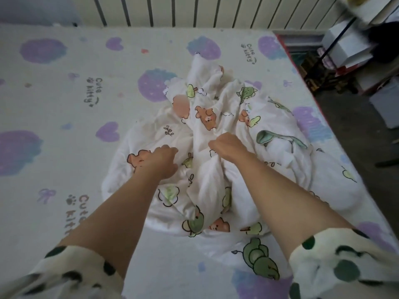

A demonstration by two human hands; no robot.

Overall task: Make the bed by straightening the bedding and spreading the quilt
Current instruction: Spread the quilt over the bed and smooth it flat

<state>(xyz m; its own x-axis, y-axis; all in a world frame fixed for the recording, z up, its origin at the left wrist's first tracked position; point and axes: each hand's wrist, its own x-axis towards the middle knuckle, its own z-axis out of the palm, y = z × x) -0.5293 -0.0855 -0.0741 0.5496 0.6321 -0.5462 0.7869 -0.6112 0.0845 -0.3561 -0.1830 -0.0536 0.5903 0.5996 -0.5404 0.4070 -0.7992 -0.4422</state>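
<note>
Atop the sheet [64,130], heaped quilt [207,186], folds within left hand [161,158] and right hand [227,146].

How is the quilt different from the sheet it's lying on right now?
The quilt is bunched in a crumpled heap; the sheet lies flat beneath it. The quilt shows bears and green cartoon figures; the sheet shows purple hearts and the words Cute kitty. The left hand and right hand grip the quilt, not the sheet. Both are pale printed fabric.

light: soft, dim, even | shadows: faint | edges: wide-angle bending | blur: top right corner smeared
</note>
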